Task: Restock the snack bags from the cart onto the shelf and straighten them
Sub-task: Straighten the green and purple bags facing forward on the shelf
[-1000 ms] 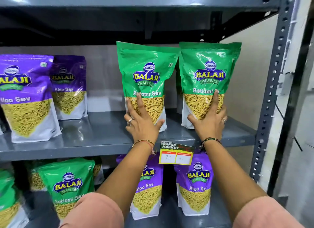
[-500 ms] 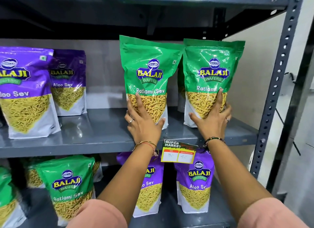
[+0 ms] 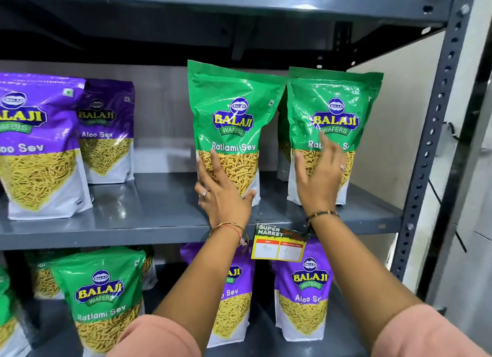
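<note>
Two green Ratlami Sev bags stand upright side by side on the grey middle shelf (image 3: 149, 215). My left hand (image 3: 223, 196) holds the bottom of the left green bag (image 3: 234, 103), fingers flat on its front and thumb hooked around its lower right corner. Over the lower front of the right green bag (image 3: 335, 100), my right hand (image 3: 319, 178) is blurred with its fingers spread; I cannot tell whether it touches. Another green bag (image 3: 282, 146) peeks out behind the right one. No cart is in view.
Two purple Aloo Sev bags (image 3: 37, 143) (image 3: 106, 130) stand at the shelf's left. A yellow price tag (image 3: 278, 246) hangs from the shelf edge. The lower shelf holds green bags (image 3: 101, 295) and purple bags (image 3: 303, 290). A perforated steel upright (image 3: 431, 132) bounds the right side.
My right hand has slid up the right green bag's front and its fingers have spread. My left hand stays on the left green bag's bottom. The bags stand a little closer together.
</note>
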Available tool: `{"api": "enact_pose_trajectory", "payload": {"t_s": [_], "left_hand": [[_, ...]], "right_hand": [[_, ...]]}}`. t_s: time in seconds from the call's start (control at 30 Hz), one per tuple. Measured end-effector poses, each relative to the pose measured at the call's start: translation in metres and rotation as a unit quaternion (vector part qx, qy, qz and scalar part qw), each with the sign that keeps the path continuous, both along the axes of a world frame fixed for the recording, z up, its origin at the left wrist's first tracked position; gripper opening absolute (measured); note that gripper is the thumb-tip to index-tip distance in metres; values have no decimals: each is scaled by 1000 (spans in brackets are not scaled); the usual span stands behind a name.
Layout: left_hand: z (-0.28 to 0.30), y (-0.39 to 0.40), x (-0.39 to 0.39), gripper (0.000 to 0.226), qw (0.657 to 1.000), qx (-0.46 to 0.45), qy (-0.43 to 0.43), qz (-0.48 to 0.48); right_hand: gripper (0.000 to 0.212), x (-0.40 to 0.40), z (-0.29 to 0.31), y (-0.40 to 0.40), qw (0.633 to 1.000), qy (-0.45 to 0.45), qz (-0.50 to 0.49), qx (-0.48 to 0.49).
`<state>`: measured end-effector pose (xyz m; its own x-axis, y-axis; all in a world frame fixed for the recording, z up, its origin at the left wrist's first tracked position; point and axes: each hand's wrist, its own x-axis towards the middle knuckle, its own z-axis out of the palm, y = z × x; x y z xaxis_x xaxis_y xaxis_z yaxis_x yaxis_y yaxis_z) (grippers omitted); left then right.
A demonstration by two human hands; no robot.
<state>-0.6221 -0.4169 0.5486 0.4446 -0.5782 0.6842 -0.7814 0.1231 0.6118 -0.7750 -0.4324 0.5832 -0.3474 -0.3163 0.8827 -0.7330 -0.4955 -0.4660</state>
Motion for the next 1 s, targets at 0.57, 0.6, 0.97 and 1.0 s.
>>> {"api": "enact_pose_trajectory", "payload": {"t_s": [0.57,0.6,0.97,1.0], "left_hand": [[1,-2,2,130,1000,-2,11,-13],[1,-1,2,130,1000,1,12,-16],[0,3,4,125,998,-28,33,-41],[0,3,3,123,998,-24,29,-40]], "right_hand": [[25,54,107,-33,980,-29,102,166],[20,51,103,-31,980,-25,112,164],[132,-21,-14,-3,977,-82,-84,178],[136,-25,-22,-4,971,-79,-79,211]]}}
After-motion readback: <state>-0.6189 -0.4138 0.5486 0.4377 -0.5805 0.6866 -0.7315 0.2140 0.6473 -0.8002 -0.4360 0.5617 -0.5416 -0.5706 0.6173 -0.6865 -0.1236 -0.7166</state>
